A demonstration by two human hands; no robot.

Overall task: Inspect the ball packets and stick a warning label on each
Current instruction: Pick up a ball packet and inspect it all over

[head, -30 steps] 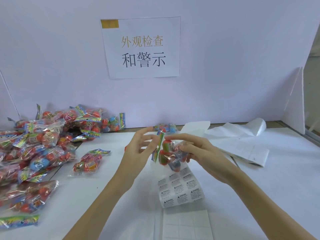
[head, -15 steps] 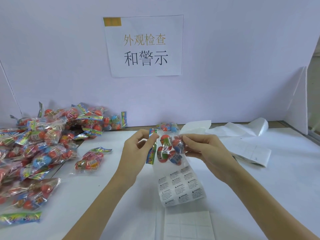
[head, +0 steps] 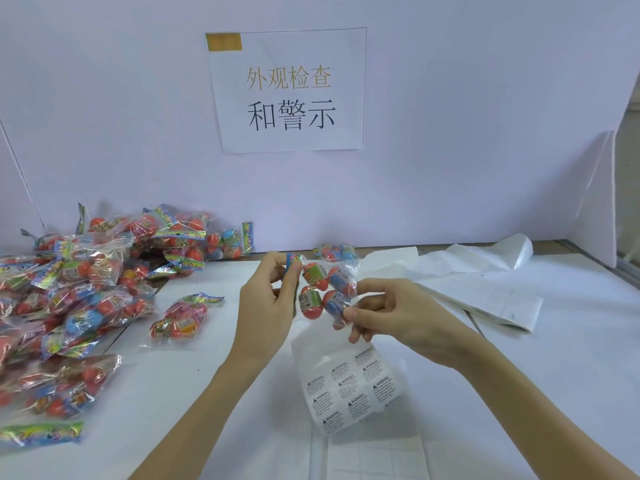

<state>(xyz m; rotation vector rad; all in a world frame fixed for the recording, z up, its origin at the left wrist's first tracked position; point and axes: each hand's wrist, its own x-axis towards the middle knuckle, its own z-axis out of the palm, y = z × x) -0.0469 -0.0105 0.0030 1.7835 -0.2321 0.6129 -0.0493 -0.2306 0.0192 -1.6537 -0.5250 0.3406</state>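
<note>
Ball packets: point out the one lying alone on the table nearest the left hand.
The single packet lying alone on the white table, between the big pile and the left hand; the others are heaped, or held up in both hands.

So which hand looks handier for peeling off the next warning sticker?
Probably the right hand: it pinches the packet only at a lower corner, directly above the label sheet. The left hand grips the header.

I see packet pile (head: 86, 289) far left on the table (head: 554, 375) | lone packet (head: 180, 317) just right of it | held packet (head: 322, 289) centre, between left hand (head: 273, 303) and right hand (head: 391, 313) | label sheet (head: 349, 386) near, below it | backing papers (head: 485, 282) right | sign (head: 291, 88) on far wall (head: 450, 133)
</note>
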